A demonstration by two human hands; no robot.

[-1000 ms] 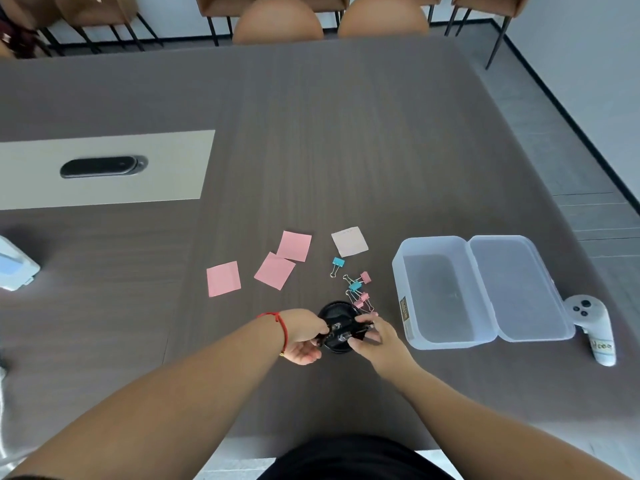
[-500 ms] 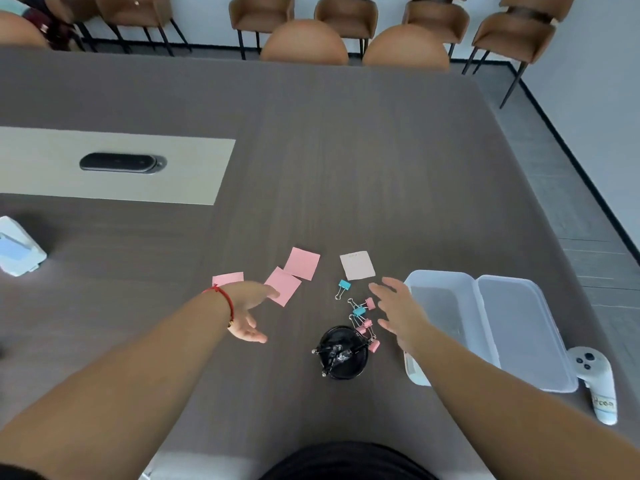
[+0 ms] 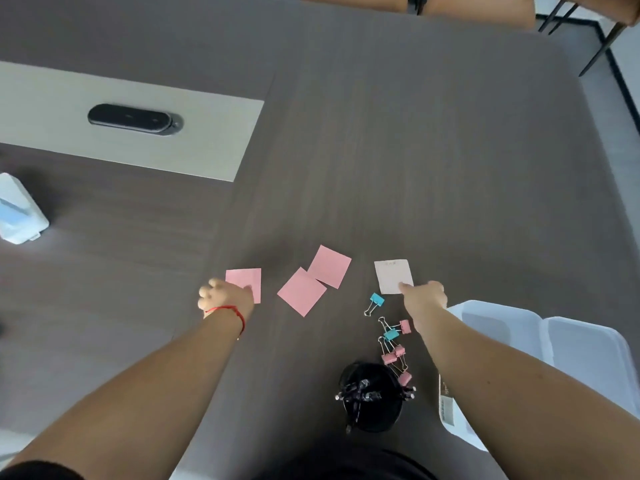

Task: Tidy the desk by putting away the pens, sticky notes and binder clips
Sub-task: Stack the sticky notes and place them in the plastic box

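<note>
Left hand (image 3: 225, 295) sits curled on the leftmost pink sticky note (image 3: 246, 279), fingers pressing its near corner. Two overlapping pink notes (image 3: 313, 280) lie flat on the desk (image 3: 415, 150). Right hand (image 3: 424, 296) touches the pale note (image 3: 393, 276) with a fingertip, fingers loosely together. Binder clips (image 3: 393, 344) are scattered above the black pen cup (image 3: 374, 400); an open clear box (image 3: 554, 344) stands right.

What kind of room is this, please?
Probably a meeting room: one large table, chairs along its far edge, and a cable port set into its middle.
</note>
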